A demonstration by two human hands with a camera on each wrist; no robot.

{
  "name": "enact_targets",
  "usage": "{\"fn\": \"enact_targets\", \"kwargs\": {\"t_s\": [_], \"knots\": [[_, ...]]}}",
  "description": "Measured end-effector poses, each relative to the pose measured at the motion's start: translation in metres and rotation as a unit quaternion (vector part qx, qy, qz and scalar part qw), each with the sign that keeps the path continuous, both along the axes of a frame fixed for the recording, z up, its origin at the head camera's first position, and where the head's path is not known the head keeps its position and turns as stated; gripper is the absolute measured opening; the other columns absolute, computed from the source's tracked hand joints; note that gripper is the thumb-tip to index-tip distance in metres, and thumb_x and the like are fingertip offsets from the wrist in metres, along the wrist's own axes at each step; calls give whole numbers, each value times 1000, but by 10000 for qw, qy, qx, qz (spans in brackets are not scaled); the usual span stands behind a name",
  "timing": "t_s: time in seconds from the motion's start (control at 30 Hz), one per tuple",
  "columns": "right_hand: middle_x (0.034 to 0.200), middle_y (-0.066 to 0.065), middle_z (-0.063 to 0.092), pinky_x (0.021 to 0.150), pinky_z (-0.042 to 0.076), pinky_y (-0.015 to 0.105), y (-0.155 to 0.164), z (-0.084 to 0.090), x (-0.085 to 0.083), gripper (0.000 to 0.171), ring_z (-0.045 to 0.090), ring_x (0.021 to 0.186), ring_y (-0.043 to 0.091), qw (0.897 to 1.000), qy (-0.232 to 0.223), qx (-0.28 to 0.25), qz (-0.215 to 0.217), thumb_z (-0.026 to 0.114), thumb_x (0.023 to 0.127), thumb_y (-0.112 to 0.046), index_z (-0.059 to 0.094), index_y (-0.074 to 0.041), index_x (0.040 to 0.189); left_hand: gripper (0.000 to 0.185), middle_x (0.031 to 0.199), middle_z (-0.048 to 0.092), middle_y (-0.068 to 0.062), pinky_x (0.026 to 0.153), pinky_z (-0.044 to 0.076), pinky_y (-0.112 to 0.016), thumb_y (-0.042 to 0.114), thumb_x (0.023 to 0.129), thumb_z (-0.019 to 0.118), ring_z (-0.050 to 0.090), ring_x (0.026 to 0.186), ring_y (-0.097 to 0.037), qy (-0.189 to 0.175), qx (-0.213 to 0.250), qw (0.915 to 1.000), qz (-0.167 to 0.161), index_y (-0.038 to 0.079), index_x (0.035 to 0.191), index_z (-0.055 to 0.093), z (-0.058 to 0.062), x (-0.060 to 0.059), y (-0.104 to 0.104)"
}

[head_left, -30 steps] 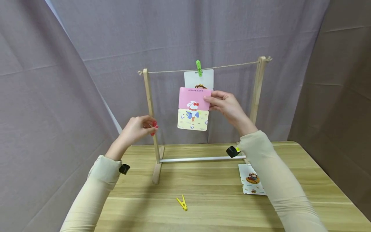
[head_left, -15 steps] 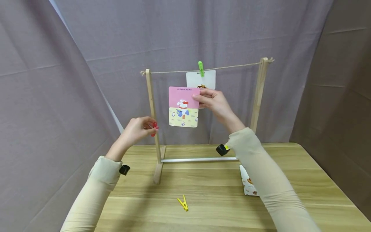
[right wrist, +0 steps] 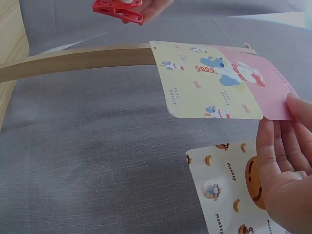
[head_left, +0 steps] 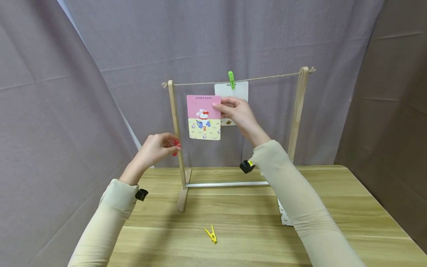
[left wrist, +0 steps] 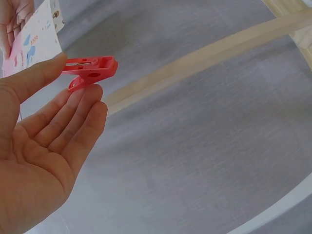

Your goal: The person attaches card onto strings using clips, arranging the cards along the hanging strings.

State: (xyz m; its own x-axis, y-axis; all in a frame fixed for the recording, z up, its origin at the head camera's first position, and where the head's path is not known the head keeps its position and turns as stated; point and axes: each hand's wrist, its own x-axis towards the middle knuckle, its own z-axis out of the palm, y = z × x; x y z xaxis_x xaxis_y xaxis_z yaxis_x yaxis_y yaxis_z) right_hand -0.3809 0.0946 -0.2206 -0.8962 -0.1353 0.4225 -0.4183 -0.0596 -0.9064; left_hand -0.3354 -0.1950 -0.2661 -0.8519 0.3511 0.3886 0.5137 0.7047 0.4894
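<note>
In the head view my right hand [head_left: 238,115] pinches the right edge of a pink and yellow rabbit card [head_left: 204,118], just below the twine [head_left: 197,83] and in front of it. A red clothespin [left wrist: 92,70] is held between the thumb and fingertips of my left hand [left wrist: 53,131], beside the rack's left post [head_left: 176,129]. Behind my right fingers, a white monkey card [right wrist: 229,190] hangs from the twine under a green clothespin [head_left: 231,79]; the hand covers part of it.
A yellow clothespin [head_left: 211,234] lies on the wooden table [head_left: 240,237]. Another white card [head_left: 284,213] lies at the right, mostly hidden by my right sleeve. The rack has a right post [head_left: 298,111] and a white crossbar [head_left: 227,184]. Grey curtains hang behind.
My right hand has carried the rabbit card leftward and slightly up, uncovering more of the hanging monkey card. The right sleeve now hides more of the card on the table. My left hand has barely moved.
</note>
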Motion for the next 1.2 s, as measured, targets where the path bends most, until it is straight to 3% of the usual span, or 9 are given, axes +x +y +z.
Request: {"fn": "enact_targets", "kwargs": {"t_s": [0.7, 0.93, 1.2], "knots": [[105, 12, 74, 82, 58, 31, -17, 17, -6, 29, 70, 86, 19, 9993, 103, 104, -337, 76, 93, -19, 71, -1, 116, 24, 91, 76, -6, 77, 56, -38, 16, 90, 77, 73, 83, -19, 371, 33, 9993, -76, 3, 110, 71, 32, -3, 5], [106, 14, 74, 80, 58, 30, -22, 18, -7, 29, 70, 84, 17, 9993, 94, 149, -324, 76, 93, -17, 71, 0, 116, 31, 94, 76, -7, 81, 57, -40, 16, 91, 77, 73, 86, -21, 490, 59, 9987, -107, 1, 116, 69, 53, 0, 8], [105, 13, 74, 76, 56, 27, -29, 19, -6, 31, 69, 79, 14, 9993, 130, 173, -305, 77, 92, -17, 71, 0, 117, 29, 91, 75, -8, 78, 57, -36, 15, 90, 78, 73, 85, -20, 1033, 155, 9945, -123, 3, 115, 69, 86, 6, 12]]}}
